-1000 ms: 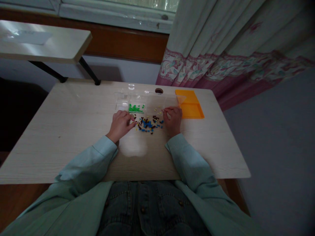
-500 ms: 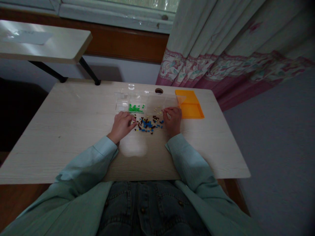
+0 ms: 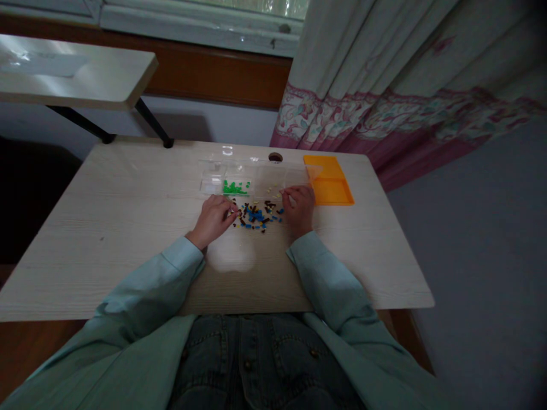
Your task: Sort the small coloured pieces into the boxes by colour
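Note:
A small heap of blue, brown and yellow beads point(image 3: 256, 216) lies on the pale wooden table point(image 3: 128, 228). My left hand point(image 3: 213, 218) rests at the heap's left edge, fingers curled and pinched at the beads. My right hand point(image 3: 299, 209) sits at the heap's right edge, fingers closed in a pinch on something too small to make out. Just behind the heap stands a clear compartment box point(image 3: 252, 177); one compartment holds green beads point(image 3: 235, 187), another a few pale yellow beads point(image 3: 272, 190).
An orange lid point(image 3: 329, 181) lies to the right of the clear box. A round cable hole point(image 3: 275, 156) is at the table's back edge. A second table point(image 3: 72, 71) stands behind on the left, and a patterned curtain point(image 3: 384, 85) hangs at the right.
My left hand's fingers have crept slightly right into the heap's edge. My right hand has barely moved.

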